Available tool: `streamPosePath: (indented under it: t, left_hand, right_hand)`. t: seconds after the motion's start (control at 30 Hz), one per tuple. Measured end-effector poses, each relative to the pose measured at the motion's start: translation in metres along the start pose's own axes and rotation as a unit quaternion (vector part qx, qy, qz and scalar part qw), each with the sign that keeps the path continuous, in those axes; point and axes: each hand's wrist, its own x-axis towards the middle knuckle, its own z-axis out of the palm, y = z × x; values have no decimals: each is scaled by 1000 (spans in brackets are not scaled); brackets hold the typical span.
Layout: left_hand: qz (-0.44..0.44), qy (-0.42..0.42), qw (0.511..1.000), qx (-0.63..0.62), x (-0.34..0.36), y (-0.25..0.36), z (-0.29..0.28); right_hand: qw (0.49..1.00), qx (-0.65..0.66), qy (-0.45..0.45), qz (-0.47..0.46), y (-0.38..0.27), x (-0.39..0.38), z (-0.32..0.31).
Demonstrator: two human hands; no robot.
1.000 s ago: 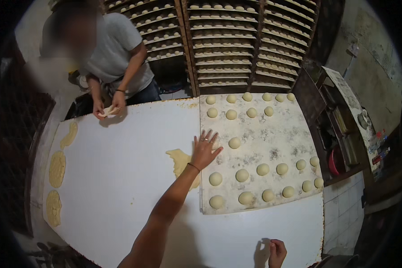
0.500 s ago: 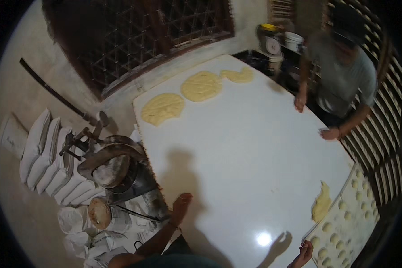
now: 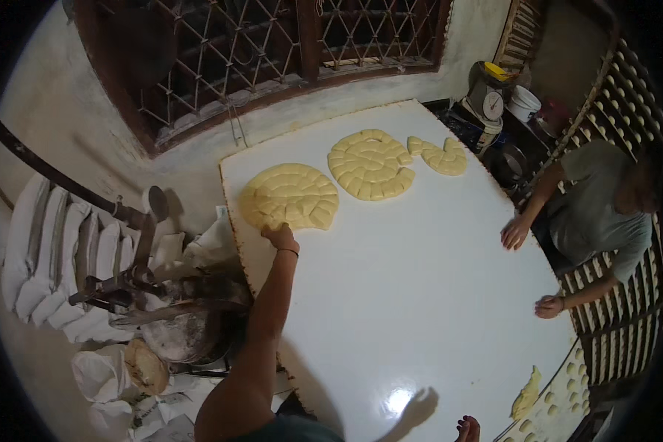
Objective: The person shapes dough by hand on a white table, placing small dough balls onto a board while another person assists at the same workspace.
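Cut dough slab (image 3: pixel 291 195) lies at the far left of the white surface (image 3: pixel 405 280), marked into blocks that sit close together. Left hand (image 3: pixel 280 237) is at its near edge, fingers bent against the dough; cannot tell whether they grip a piece. Right hand (image 3: pixel 467 429) is partly out of view at the lower edge, fingers curled, nothing visible in it; full state cannot be told. Done, as far as seen: slab divided; spiral-cut dough round (image 3: pixel 370 166) beside it likewise, with a gap at its right; rounded dough balls (image 3: pixel 525 425) stand on the board at lower right. Left, by my reading: the blocks in both, plus a smaller curved dough piece (image 3: pixel 442 156), are not yet rounded; an irregular dough strip (image 3: pixel 525 398) lies by the board. Co-worker's hands (image 3: pixel 516 232) rest near the right edge, apparently empty.
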Motion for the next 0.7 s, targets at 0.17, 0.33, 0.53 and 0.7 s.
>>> streamPosePath:
  t: [0.17,0.33,0.53,0.7]
  left_hand:
    - [57,11,967,249,30,7,10]
    - [40,-141,988,55,-8,28,-58]
    - [118,-476,829,268,-209,5,-247]
    - [-157,-895,375,185,-346,119,-250]
  right_hand:
    - [996,-11,84,30,-23,-19,11]
    - [993,28,103,44,16,-49,8]
    - [985,109,71,115,38,-84,54]
    - [976,126,-145,100,18,-87,80]
